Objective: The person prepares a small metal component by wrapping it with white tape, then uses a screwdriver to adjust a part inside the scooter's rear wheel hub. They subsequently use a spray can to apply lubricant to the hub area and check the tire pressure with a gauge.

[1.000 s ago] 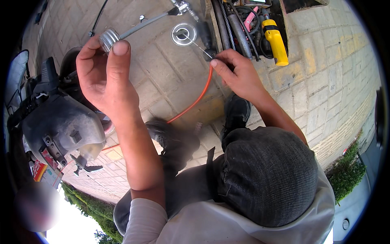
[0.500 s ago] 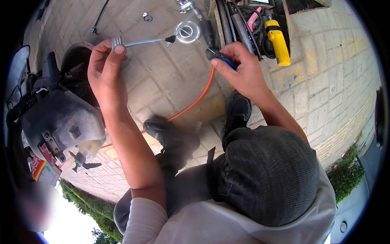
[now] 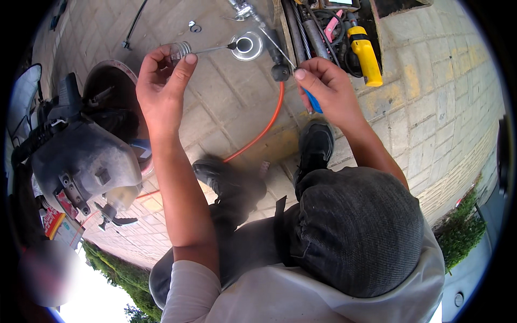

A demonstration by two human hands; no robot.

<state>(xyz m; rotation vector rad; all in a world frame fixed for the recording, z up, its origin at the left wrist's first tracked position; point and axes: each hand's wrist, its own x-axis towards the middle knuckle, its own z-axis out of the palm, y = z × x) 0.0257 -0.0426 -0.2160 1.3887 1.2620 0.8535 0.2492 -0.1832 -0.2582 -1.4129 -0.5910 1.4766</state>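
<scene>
Open toolbox (image 3: 279, 19): contains a yellow-bodied tool (image 3: 367, 56) and a pink-handled tool (image 3: 333, 26). Orange hose (image 3: 273, 116) curves across block paving (image 3: 409, 132). Black cable (image 3: 134, 24) lies at upper left. Green shrubs (image 3: 460, 237) noted at right edge.

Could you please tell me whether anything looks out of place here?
Possibly the chunky yellow tool with a black band: its near end juts past the edge of the brown, open-topped toolbox, looking untidily stowed.
</scene>
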